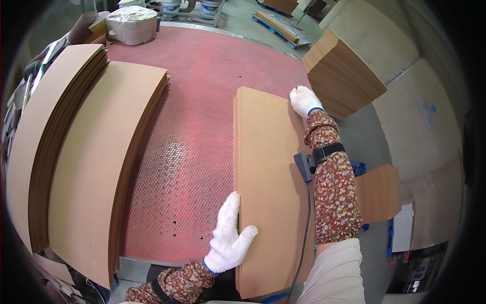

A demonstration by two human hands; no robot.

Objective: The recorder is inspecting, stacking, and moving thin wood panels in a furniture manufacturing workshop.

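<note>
A stack of long, thin, light-brown sheets (pixel 273 167) lies before me at the right side of a red, mesh-patterned table (pixel 202 61). White knitted gloves cover both hands. My left hand (pixel 230 240) rests along the stack's near left edge, fingers stretched out and thumb spread over the top sheet. At the far right corner, my right hand (pixel 305 101) is closed against the stack's edge with its fingers curled; their tips are hidden. A dark device (pixel 306 164) with a cable is strapped to my right forearm.
Two more stacks of wood-coloured sheets, an inner stack (pixel 101 147) and an outer stack (pixel 55 106), stand on the left. A foil-covered lump (pixel 132 24) sits at the back left. Beyond the right edge are a tall brown stack (pixel 344 76) and a lower stack (pixel 378 193).
</note>
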